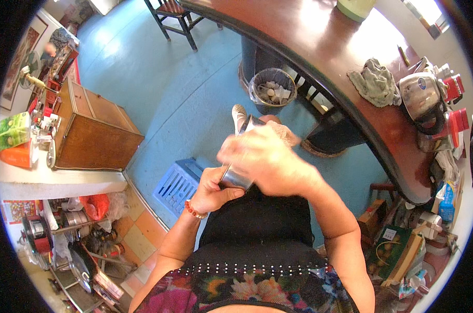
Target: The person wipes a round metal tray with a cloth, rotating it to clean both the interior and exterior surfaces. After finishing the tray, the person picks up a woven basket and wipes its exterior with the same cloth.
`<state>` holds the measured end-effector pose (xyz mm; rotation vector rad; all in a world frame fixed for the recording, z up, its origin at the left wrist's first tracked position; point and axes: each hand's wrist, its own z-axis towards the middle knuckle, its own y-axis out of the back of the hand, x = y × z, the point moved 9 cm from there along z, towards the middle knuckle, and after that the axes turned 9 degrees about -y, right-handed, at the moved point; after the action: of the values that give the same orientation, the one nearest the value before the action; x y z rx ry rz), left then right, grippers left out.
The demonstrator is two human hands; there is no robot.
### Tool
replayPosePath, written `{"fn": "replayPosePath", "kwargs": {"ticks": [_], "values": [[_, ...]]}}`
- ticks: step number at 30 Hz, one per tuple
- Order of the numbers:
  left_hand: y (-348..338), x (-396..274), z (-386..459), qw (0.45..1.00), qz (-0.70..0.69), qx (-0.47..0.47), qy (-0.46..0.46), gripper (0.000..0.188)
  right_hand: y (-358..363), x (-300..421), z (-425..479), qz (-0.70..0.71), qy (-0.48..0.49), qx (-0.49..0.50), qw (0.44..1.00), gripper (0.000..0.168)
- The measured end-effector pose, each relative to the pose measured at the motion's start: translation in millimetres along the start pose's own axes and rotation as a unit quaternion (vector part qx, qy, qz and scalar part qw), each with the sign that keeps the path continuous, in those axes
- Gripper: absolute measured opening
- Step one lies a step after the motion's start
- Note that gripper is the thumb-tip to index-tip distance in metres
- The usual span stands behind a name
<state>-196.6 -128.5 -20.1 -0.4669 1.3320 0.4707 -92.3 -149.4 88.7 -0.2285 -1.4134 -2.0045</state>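
Note:
In front of my black-clad lap, my left hand (215, 191) grips a shiny metal cylinder (237, 179), with the thumb laid along its near side. A beaded bracelet (195, 211) circles the left wrist. My right hand (269, 160) is blurred by motion and closes around the metal just beyond the left hand. Past its knuckles a bright metal end (252, 123) with a dark rim sticks out. The right hand covers the middle, so I cannot tell whether this is one long vessel or two pieces.
A lined waste bin (272, 90) stands on the blue floor beneath the curved table (361, 78). The table bears a grey cloth (375, 84) and a steel kettle (421, 96). Left are an upturned-looking blue plastic crate (177, 186), a wooden cabinet (99, 133) and a cluttered rack (70, 231).

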Motion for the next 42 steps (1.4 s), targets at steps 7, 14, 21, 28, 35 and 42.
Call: {"fn": "replayPosePath", "kwargs": {"ticks": [7, 14, 21, 28, 35, 42], "values": [[0, -5, 3, 1.0, 0.004, 0.017, -0.006, 0.018, 15, -17, 2, 0.029, -0.078, -0.089, 0.993, 0.028], [-6, -15, 5, 0.994, 0.102, 0.043, -0.019, 0.025, 15, -38, -1, 0.079, -0.056, -0.121, 0.988, 0.013], [6, 15, 5, 0.989, -0.148, -0.022, 0.024, 0.029, 10, 13, 11, 0.072, 0.005, -0.01, 0.997, 0.012], [41, 31, 7, 0.871, -0.439, -0.218, -0.032, 0.057, 45, -141, -85, 0.594, -0.344, -0.433, 0.585, 0.019], [8, 27, 26, 0.738, -0.667, -0.099, -0.021, 0.046, 0, -103, -68, 0.473, -0.321, -0.274, 0.773, 0.044], [8, 1, 26, 0.649, -0.754, 0.023, -0.1, 0.064, 3, -55, -46, -0.104, -0.225, -0.248, 0.936, 0.049]]}}
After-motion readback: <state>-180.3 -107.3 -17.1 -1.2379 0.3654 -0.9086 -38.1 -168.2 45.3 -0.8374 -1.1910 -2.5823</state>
